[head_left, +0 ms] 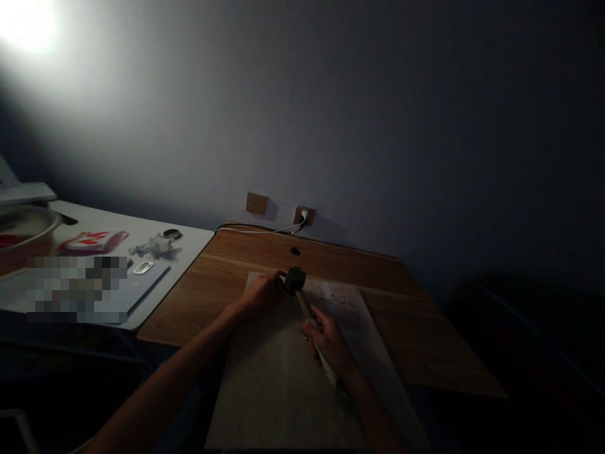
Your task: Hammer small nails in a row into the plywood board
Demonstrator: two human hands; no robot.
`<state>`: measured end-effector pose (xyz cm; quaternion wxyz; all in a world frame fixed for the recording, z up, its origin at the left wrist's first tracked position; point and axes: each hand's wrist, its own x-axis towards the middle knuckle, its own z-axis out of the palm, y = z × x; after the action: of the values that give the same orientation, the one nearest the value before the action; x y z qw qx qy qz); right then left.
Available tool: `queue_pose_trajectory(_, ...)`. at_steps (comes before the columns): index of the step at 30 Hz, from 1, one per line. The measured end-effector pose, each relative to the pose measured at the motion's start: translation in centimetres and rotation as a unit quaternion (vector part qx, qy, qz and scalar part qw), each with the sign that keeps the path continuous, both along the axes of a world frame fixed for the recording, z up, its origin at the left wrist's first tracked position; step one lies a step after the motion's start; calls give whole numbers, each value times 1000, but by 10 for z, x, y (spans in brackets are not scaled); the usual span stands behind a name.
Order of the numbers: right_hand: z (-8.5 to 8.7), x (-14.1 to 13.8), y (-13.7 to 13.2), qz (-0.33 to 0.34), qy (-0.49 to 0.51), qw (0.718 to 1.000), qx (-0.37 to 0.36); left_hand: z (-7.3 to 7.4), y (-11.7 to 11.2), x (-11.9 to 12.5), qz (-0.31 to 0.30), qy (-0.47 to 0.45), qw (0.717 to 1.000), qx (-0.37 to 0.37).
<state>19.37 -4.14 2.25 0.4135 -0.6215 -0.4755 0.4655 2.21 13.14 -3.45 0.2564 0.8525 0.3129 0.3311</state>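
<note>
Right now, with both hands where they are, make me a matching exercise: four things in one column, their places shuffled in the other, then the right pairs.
Things
1. mallet
2. left hand
3. white plug
4. red-and-white packet

Places
A. on the white table
B. close beside the mallet's head
C. gripped by the right hand
D. in a wall socket

Pairs: 1-C, 2-B, 3-D, 4-A
</note>
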Motion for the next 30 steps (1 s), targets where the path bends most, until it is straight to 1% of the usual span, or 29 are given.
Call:
queue_pose_trajectory(3, -1, 11, -11, -17, 14, 1000, 3, 5, -8, -5, 26, 3, 999, 44)
queue_pose_trajectory(5, -2, 20, -22, -36, 20, 999, 0, 13, -22, -7, 28, 28, 996, 86)
queue_pose_trajectory(6, -3, 24, -28, -46, 19, 999, -6, 18, -31, -6, 11, 52, 992, 114)
queue_pose_trajectory(8, -5, 33, -40, -58, 11, 998, -20, 29, -51, -2, -66, 107, 975, 183)
queue_pose_trajectory(10, -7, 40, -49, -61, -6, 998, -30, 39, -70, 5, -151, 152, 943, 254)
queue_pose_trajectory(11, -8, 43, -52, -58, -15, 998, -33, 42, -79, 9, -178, 163, 929, 281)
queue_pose_trajectory(13, -11, 47, -55, -57, -25, 997, -38, 47, -93, 18, -205, 187, 905, 322)
queue_pose_trajectory(15, -13, 49, -56, -66, -23, 996, -45, 48, -102, 25, -212, 213, 888, 347)
queue_pose_trajectory(18, -17, 49, -56, -94, -16, 994, -59, 48, -108, 31, -217, 235, 877, 358)
queue_pose_trajectory(21, -19, 50, -57, -105, -17, 992, -64, 47, -102, 29, -226, 223, 885, 341)
queue_pose_trajectory(22, -20, 50, -57, -103, -17, 993, -63, 46, -97, 27, -225, 211, 895, 322)
queue_pose_trajectory(24, -20, 50, -57, -95, -16, 994, -59, 44, -81, 19, -206, 163, 932, 249)
queue_pose_trajectory(26, -20, 51, -57, -95, -16, 994, -57, 40, -60, 9, -152, 84, 975, 137)
queue_pose_trajectory(27, -21, 51, -57, -94, -16, 994, -56, 37, -48, 4, -107, 40, 990, 88)
queue_pose_trajectory(28, -21, 51, -57, -92, -14, 994, -54, 35, -38, -2, -59, 6, 997, 54)
queue_pose_trajectory(30, -23, 52, -57, -93, -7, 994, -52, 30, -20, -12, -6, -16, 1000, 14)
